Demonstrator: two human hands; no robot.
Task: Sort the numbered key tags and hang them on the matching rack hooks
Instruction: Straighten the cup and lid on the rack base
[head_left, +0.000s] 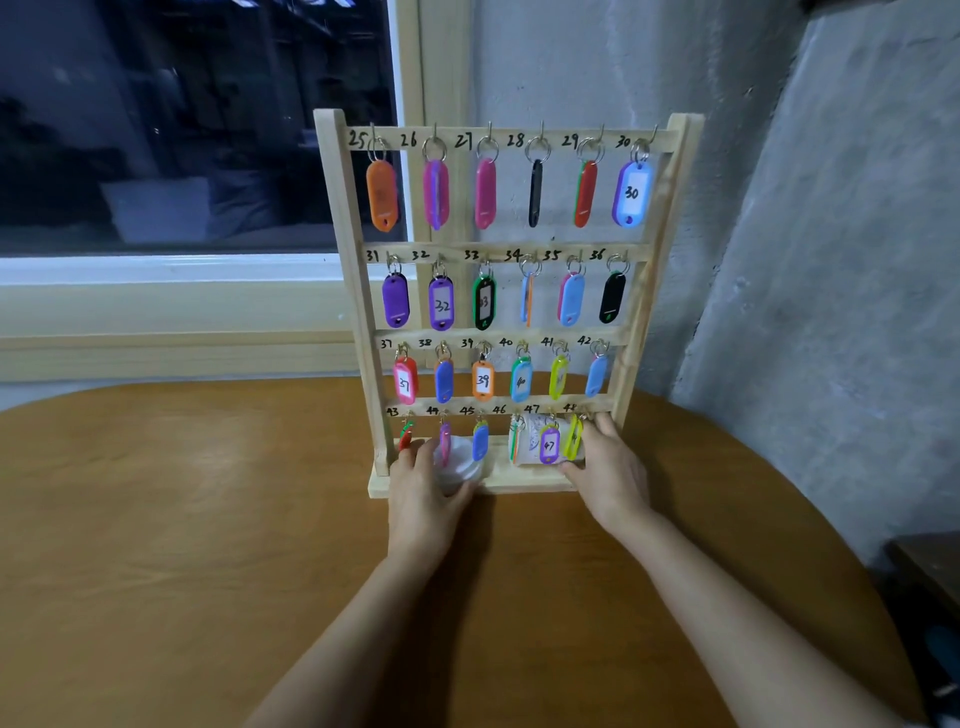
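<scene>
Behind rack's (343, 234) bottom tags (549, 445): white lid (460, 472), sideways cup (530, 440).

I see just two bare hands and forearms. The left hand (423, 491) and right hand (613, 470) have plain backs. The left forearm (353, 623) and right forearm (753, 613) widen from narrow wrists, unsleeved to the near edge.

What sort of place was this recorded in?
Likely an ordinary indoor room, perhaps a home, at night: a wooden table stands by a dark window and a rough grey wall, with a wooden key rack on it.
</scene>
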